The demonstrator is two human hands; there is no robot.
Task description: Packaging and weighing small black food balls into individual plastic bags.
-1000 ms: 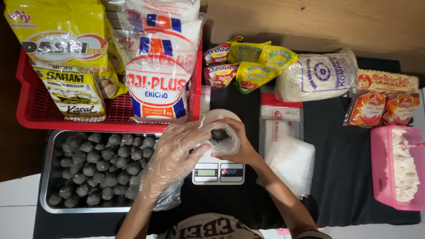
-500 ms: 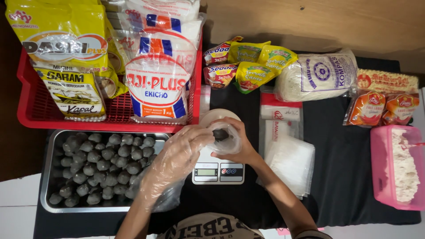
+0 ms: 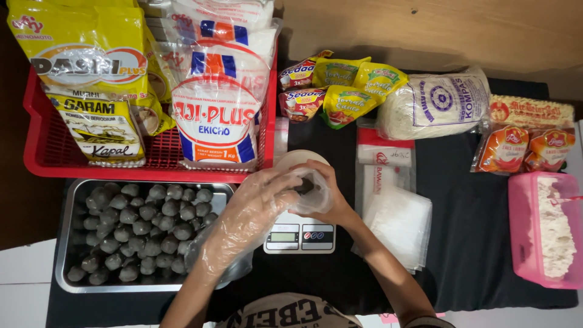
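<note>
Over the kitchen scale (image 3: 299, 235), the gloved left hand (image 3: 255, 203) pushes a dark ball (image 3: 303, 185) into a small clear bag (image 3: 313, 194) gripped by the bare right hand (image 3: 328, 197); left of the scale sits a steel tray (image 3: 64, 267) of dark balls.

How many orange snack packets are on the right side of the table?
2. One orange packet lies left of the other orange packet, side by side above the pink tub, below a long noodle pack. None seem hidden.
</note>
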